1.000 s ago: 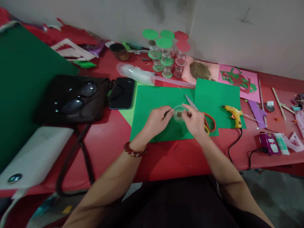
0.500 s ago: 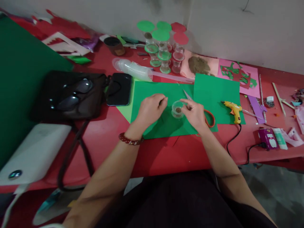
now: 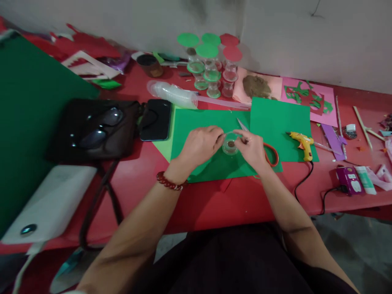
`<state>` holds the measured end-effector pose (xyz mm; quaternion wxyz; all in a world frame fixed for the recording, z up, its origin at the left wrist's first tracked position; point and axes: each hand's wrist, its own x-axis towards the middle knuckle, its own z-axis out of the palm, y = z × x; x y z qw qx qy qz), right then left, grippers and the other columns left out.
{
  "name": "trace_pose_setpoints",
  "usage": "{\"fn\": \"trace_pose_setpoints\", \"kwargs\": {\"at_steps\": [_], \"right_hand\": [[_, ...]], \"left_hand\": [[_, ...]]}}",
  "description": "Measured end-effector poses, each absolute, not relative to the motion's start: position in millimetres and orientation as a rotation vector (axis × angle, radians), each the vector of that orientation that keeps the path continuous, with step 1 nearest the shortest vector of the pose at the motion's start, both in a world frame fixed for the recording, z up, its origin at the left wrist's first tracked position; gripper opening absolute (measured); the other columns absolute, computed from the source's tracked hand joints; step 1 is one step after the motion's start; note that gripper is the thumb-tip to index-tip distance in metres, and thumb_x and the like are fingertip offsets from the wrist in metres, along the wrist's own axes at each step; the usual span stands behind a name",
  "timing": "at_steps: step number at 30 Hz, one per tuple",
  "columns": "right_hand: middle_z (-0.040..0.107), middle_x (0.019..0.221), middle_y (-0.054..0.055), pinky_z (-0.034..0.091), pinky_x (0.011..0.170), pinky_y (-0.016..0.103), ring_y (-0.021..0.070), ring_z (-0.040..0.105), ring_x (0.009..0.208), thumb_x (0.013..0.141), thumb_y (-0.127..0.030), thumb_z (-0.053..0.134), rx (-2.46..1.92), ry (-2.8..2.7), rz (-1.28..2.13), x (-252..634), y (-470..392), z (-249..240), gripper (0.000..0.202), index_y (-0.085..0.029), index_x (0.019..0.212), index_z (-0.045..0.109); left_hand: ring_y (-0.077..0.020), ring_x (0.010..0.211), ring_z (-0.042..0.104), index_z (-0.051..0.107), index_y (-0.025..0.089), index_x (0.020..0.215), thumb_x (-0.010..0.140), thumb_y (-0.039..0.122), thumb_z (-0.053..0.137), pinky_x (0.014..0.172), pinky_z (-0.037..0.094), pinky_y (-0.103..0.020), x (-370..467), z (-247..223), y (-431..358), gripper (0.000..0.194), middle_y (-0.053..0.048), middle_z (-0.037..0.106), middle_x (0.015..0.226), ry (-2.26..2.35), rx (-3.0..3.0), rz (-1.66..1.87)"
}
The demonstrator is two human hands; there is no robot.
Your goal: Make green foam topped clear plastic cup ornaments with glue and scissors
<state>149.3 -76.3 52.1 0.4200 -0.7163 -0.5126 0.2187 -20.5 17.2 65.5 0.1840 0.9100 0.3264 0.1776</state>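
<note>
My right hand (image 3: 249, 147) grips the rim of a clear plastic cup (image 3: 230, 145) between thumb and fingers. Something small, round and brown shows inside the cup. Fingers pinched together, my left hand (image 3: 206, 141) is at the cup's left rim; what those fingers hold, if anything, is hidden. Under both hands lies a green paper sheet (image 3: 196, 171). Scissors with orange handles (image 3: 272, 155) are partly covered by my right hand, their blades pointing away.
Joined clear cups with green discs (image 3: 207, 50) and red discs (image 3: 232, 53) stand by the wall. A yellow glue gun (image 3: 301, 145) lies right, its cord trailing forward. Left are a phone (image 3: 155, 119), a dark bag (image 3: 128, 143) with glasses, and stacked clear cups (image 3: 173, 94).
My left hand has moved right to the cup's rim. My right hand keeps its grip on the cup. The whole view has shifted slightly.
</note>
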Motion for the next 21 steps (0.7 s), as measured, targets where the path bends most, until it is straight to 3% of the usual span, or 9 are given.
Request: {"fn": "trace_pose_setpoints", "kwargs": {"at_steps": [5, 8, 11, 14, 21], "right_hand": [[0.042, 0.056, -0.006, 0.041, 0.062, 0.028, 0.0123, 0.038, 0.056, 0.084, -0.024, 0.06, -1.786, -1.288, 0.549, 146.8, -78.5, 52.5, 0.039, -0.017, 0.113, 0.085], [0.043, 0.056, -0.006, 0.041, 0.061, 0.028, 0.0122, 0.037, 0.055, 0.084, -0.025, 0.06, -1.79, -1.276, 0.554, 145.3, -79.4, 51.8, 0.039, -0.017, 0.114, 0.084], [0.04, 0.055, -0.007, 0.04, 0.06, 0.028, 0.0121, 0.036, 0.055, 0.085, -0.026, 0.059, -1.784, -1.261, 0.564, 145.1, -80.1, 51.3, 0.039, -0.017, 0.113, 0.085], [0.039, 0.055, -0.007, 0.039, 0.061, 0.027, 0.0117, 0.036, 0.055, 0.085, -0.027, 0.058, -1.777, -1.261, 0.554, 146.4, -80.3, 51.2, 0.04, -0.016, 0.113, 0.084], [0.04, 0.056, -0.007, 0.039, 0.062, 0.028, 0.0119, 0.038, 0.055, 0.084, -0.025, 0.06, -1.795, -1.299, 0.546, 148.5, -78.7, 53.4, 0.039, -0.015, 0.113, 0.084]], "left_hand": [[-0.0242, 0.086, 0.069, 0.072, 0.019, 0.098, 0.1, 0.031, 0.051, 0.075, 0.05, -0.034, -22.7, 48.9, 30.4, 0.025, -0.013, 0.077, 0.1, 1.062, 2.395, 0.675], [-0.0188, 0.076, 0.066, 0.074, 0.021, 0.118, 0.099, 0.032, 0.052, 0.07, 0.05, -0.03, -27.0, 51.1, 31.4, 0.032, -0.008, 0.08, 0.102, 1.015, 2.122, 0.703], [-0.0189, 0.072, 0.066, 0.079, 0.023, 0.101, 0.093, 0.044, 0.063, 0.069, 0.049, -0.03, -29.7, 58.3, 24.4, 0.028, -0.005, 0.081, 0.093, 0.912, 2.069, 0.576], [-0.0198, 0.072, 0.064, 0.075, 0.023, 0.08, 0.093, 0.043, 0.061, 0.069, 0.047, -0.031, -28.3, 61.4, 16.8, 0.027, -0.005, 0.076, 0.08, 0.866, 2.186, 0.56], [-0.0207, 0.069, 0.056, 0.067, 0.02, 0.08, 0.1, 0.035, 0.047, 0.062, 0.035, -0.033, -15.8, 54.3, 15.8, 0.032, -0.01, 0.068, 0.083, 1.035, 2.391, 0.668]]}}
